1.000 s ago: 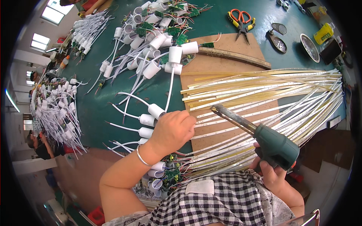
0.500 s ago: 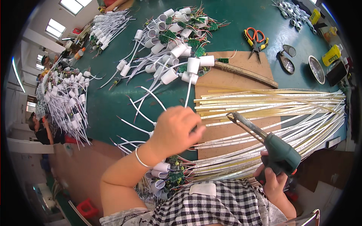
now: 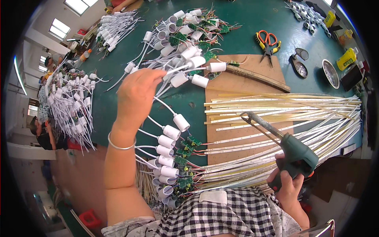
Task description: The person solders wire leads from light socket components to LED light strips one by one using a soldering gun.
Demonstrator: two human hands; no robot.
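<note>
My left hand (image 3: 138, 93) reaches over the front of a heap of white lamp caps (image 3: 179, 79). Its fingertips pinch a white cable (image 3: 177, 70) that leads to one cap (image 3: 195, 62). In my right hand (image 3: 290, 187) is a dark green soldering gun (image 3: 299, 158), gripped by its handle. Its metal tip points up and left, above several LED strips (image 3: 252, 141). Between my arms, caps with cables (image 3: 166, 141) lie in a row. Small green circuit boards (image 3: 183, 152) join them by thin wires to the strips.
A brown board (image 3: 244, 75) lies on the green table (image 3: 118, 98), with a wooden bar (image 3: 256, 78) on it. Pliers (image 3: 268, 47), a small round tin (image 3: 301, 69) and a metal bowl (image 3: 331, 74) are beyond. Another cap heap (image 3: 71, 104) lies left; people work there.
My left hand has swung left and away from me, uncovering the row of caps. It now pinches a cable, and that cap has tipped over. The soldering gun has shifted slightly.
</note>
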